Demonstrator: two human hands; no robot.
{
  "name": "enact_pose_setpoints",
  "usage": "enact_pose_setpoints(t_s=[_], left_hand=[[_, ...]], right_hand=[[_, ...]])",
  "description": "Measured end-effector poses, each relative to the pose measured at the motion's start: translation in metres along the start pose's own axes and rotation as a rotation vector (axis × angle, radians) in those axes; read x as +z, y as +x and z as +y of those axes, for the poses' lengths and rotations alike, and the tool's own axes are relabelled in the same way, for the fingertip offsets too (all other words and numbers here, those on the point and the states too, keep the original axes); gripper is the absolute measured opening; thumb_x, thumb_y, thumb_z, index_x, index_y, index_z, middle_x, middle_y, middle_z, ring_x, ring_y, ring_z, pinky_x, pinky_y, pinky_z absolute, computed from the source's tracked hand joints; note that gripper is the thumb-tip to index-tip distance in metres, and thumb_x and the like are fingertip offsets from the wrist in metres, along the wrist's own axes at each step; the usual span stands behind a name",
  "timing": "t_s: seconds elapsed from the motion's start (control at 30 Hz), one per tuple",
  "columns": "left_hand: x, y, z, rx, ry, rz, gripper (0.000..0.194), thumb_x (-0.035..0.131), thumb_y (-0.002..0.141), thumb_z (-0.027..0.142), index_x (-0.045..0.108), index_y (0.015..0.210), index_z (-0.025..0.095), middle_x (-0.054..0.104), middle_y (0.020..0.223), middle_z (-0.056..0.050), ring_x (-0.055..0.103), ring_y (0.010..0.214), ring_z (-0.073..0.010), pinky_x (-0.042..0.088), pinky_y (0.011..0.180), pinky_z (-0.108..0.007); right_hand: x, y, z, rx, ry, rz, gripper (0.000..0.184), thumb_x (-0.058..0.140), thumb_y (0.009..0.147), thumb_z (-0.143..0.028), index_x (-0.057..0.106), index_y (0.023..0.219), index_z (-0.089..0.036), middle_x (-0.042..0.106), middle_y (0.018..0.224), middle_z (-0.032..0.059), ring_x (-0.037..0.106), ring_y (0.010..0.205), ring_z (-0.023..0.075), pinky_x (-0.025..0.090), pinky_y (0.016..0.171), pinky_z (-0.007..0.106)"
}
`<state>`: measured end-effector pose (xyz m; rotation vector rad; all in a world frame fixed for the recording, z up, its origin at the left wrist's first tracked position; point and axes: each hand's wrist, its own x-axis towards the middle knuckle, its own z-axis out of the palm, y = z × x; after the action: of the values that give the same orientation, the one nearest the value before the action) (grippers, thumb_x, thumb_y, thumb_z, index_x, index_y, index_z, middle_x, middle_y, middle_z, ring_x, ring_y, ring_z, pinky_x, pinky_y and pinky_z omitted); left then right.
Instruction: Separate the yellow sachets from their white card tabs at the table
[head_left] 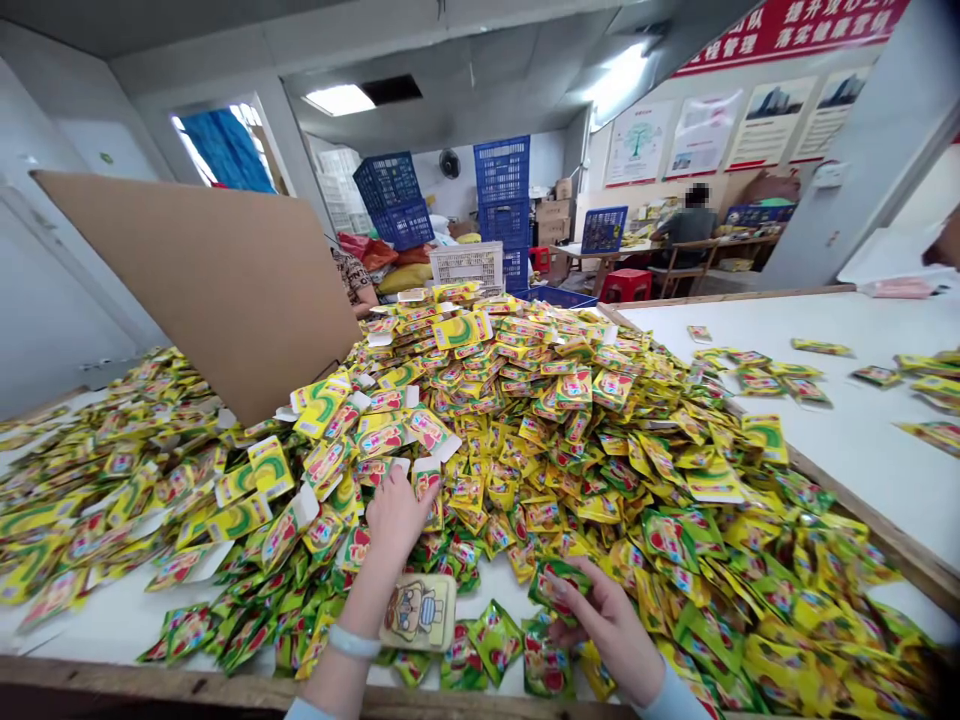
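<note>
Hands low over a heaped pile of yellow-green sachets [525,420]; left hand [397,515] open, fingers on a yellow sachet [427,490], grip unclear; right hand [607,630] pinching a green sachet [559,587], just beside a cartoon-printed tan pouch [417,612].

Red wall banner [795,30]: Chinese characters, cut off, too blurred to read.

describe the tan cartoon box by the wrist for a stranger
Below the heap of yellow-green sachets, at the near edge of the white table, find the person's left hand. Beside that wrist lies a small tan box printed with a cartoon figure, plain among the shiny sachets.
</note>
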<state>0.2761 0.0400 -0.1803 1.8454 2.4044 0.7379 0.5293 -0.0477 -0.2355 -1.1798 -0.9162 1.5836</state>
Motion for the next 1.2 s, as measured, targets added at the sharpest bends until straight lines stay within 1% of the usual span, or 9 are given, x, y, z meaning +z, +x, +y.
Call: enact_pose_setpoints(t_s=[0.1, 0.23, 0.37, 0.47, 0.57, 0.73, 0.93, 1.07, 1.2], left_hand=[[0.008, 0.011, -0.003, 0.02, 0.001, -0.01, 0.052, 0.063, 0.068, 0.042, 0.05, 0.103, 0.007, 0.061, 0.099, -0.026, 0.054, 0.1, -0.0432, 0.042, 0.079, -0.055], [0.011, -0.007, 0.002, 0.084, -0.109, 0.029, 0.029, 0.056, 0.072, 0.04, 0.05, 0.089, 0.018, 0.053, 0.117, -0.02, 0.039, 0.119, -0.0425, 0.032, 0.092, -0.06], [0.003, -0.043, 0.009, 0.17, -0.384, -0.049, 0.015, 0.045, 0.08, 0.034, 0.042, 0.087, 0.022, 0.044, 0.133, -0.014, 0.036, 0.127, -0.0288, 0.034, 0.1, -0.046], [-0.003, -0.08, 0.026, 0.126, -0.731, -0.389, 0.031, 0.047, 0.08, 0.037, 0.04, 0.104, 0.02, 0.063, 0.106, -0.011, 0.062, 0.095, -0.0223, 0.049, 0.082, -0.037], [-0.006, -0.111, 0.044, -0.038, -1.146, -0.825, 0.052, 0.07, 0.063, 0.042, 0.048, 0.104, 0.018, 0.066, 0.088, -0.006, 0.063, 0.083, -0.0225, 0.049, 0.077, -0.035], [-0.004, -0.13, 0.051, -0.091, -1.235, -0.938, 0.057, 0.081, 0.045, 0.032, 0.052, 0.091, 0.017, 0.063, 0.078, -0.001, 0.059, 0.077, -0.0198, 0.047, 0.072, -0.03], [0.006, -0.135, 0.051, 0.032, -1.073, -0.982, 0.04, 0.069, 0.051, 0.011, 0.056, 0.089, 0.016, 0.064, 0.081, -0.001, 0.058, 0.077, -0.0199, 0.045, 0.069, -0.029], [0.013, -0.139, 0.045, -0.062, -1.169, -1.105, 0.042, 0.068, 0.05, 0.009, 0.056, 0.089, 0.017, 0.062, 0.074, 0.003, 0.058, 0.07, -0.0159, 0.044, 0.067, -0.026], [0.017, -0.144, 0.041, -0.007, -1.224, -1.161, 0.057, 0.07, 0.051, 0.009, 0.053, 0.105, 0.019, 0.066, 0.087, -0.001, 0.061, 0.081, -0.0187, 0.046, 0.075, -0.029]], right_hand=[[-0.008, 0.001, -0.006, -0.083, -0.082, -0.036, 0.044, 0.069, 0.067, -0.051, 0.062, 0.093, -0.017, 0.07, 0.076, 0.0037, 0.065, 0.053, 0.0182, 0.054, 0.048, 0.029], [-0.024, 0.0, -0.025, -0.209, -0.098, -0.03, 0.035, 0.07, 0.069, -0.045, 0.068, 0.087, -0.015, 0.072, 0.086, 0.0073, 0.066, 0.086, 0.0232, 0.053, 0.08, 0.034], [-0.027, -0.005, -0.049, -0.2, -0.07, 0.038, 0.031, 0.074, 0.066, -0.042, 0.065, 0.081, -0.016, 0.072, 0.08, 0.005, 0.067, 0.076, 0.0192, 0.053, 0.072, 0.029], [-0.01, -0.013, -0.069, -0.291, -0.028, 0.003, 0.031, 0.074, 0.067, -0.038, 0.059, 0.087, -0.019, 0.069, 0.075, 0.0006, 0.065, 0.068, 0.0148, 0.053, 0.065, 0.025], [0.013, -0.018, -0.089, -0.493, -0.127, -0.135, 0.023, 0.069, 0.074, -0.032, 0.057, 0.091, -0.022, 0.065, 0.077, -0.0001, 0.062, 0.069, 0.0134, 0.051, 0.064, 0.025], [0.028, -0.019, -0.107, -0.797, -0.663, -0.35, 0.006, 0.061, 0.081, -0.023, 0.064, 0.085, -0.02, 0.058, 0.085, 0.0045, 0.056, 0.081, 0.0155, 0.047, 0.072, 0.026], [0.025, -0.035, -0.106, -0.595, -1.274, -0.559, 0.018, 0.054, 0.078, -0.01, 0.065, 0.087, -0.02, 0.056, 0.094, 0.006, 0.058, 0.077, 0.0166, 0.046, 0.067, 0.026], [0.014, -0.043, -0.101, -0.519, -1.025, -0.504, 0.024, 0.053, 0.08, -0.016, 0.059, 0.102, -0.023, 0.061, 0.095, 0.006, 0.059, 0.079, 0.0168, 0.047, 0.067, 0.024], [0.002, -0.051, -0.093, -0.493, -0.85, -0.448, 0.019, 0.048, 0.088, -0.029, 0.066, 0.083, -0.023, 0.064, 0.078, 0.0051, 0.059, 0.072, 0.0168, 0.047, 0.065, 0.025]])
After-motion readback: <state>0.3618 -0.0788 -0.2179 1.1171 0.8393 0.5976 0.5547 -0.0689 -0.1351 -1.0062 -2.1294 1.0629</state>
